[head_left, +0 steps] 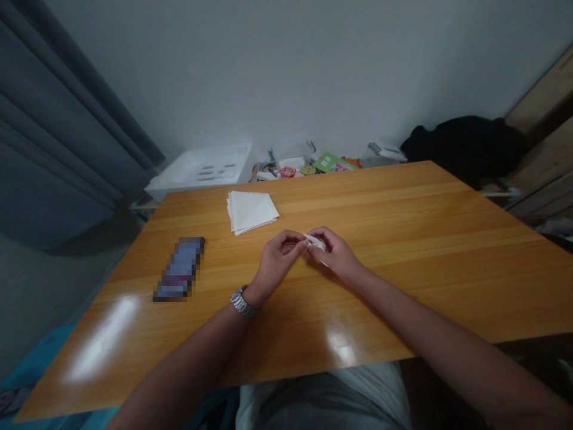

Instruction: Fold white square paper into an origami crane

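Observation:
A small folded piece of white paper [317, 242] is held between my two hands, just above the middle of the wooden table [403, 221]. My left hand [280, 257] pinches its left end between thumb and index finger. On the other side, my right hand [335, 254] has its fingers curled round the larger part of the paper. The fold's exact shape is partly hidden by my fingers. Beyond my left hand lies a loose stack of white paper sheets [253, 212] with perforated edges.
A phone-like device [181, 269], its screen blurred out, lies at the left of the table. Behind the far edge stand a white plastic tray [179, 173] and assorted small items, including a green packet [333, 162]. Black cloth [465, 143] is heaped at the far right.

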### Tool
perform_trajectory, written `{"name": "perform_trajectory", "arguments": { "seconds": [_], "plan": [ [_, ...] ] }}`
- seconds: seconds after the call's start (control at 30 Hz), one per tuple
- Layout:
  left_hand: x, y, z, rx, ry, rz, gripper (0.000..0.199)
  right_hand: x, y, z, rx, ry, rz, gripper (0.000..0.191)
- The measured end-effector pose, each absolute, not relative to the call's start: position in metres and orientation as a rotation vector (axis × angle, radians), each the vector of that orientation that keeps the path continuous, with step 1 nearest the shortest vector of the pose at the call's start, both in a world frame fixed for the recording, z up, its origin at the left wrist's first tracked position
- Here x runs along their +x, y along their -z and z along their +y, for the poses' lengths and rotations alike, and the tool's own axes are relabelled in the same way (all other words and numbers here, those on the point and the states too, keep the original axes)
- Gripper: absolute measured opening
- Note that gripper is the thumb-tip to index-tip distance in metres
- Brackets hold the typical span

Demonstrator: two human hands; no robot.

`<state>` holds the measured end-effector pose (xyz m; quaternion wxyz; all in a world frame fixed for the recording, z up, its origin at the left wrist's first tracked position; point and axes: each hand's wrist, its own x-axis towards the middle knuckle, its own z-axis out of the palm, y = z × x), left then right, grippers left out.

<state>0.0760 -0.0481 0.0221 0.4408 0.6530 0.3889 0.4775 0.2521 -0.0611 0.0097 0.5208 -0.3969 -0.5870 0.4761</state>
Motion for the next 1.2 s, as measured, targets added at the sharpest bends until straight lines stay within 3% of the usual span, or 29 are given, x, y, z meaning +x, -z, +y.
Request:
{"name": "perform_trajectory", "arguments": {
  "seconds": [0.27,0.47,0.57,0.73,1.2],
  "plan": [
    [0.070,-0.028,-0.041,1.648,-1.253,1.183,0.017,0.252,-0.005,-0.060,-1.064,-1.121,-1.285,0.045],
    [0.066,-0.026,-0.037,1.711,-1.357,1.185,0.015,0.253,-0.005,-0.058,-1.110,-1.075,-1.373,0.033],
    [0.067,-0.025,-0.040,1.766,-1.369,1.160,0.023,0.250,-0.006,-0.058,-1.050,-1.177,-1.318,0.035],
    [0.068,-0.026,-0.042,1.809,-1.370,1.176,0.016,0.250,-0.004,-0.058,-1.011,-1.332,-1.189,0.039],
    [0.066,-0.019,-0.034,1.864,-1.080,1.031,0.026,0.263,-0.018,-0.055,-1.045,-1.239,-1.252,0.034]
  ]
}}
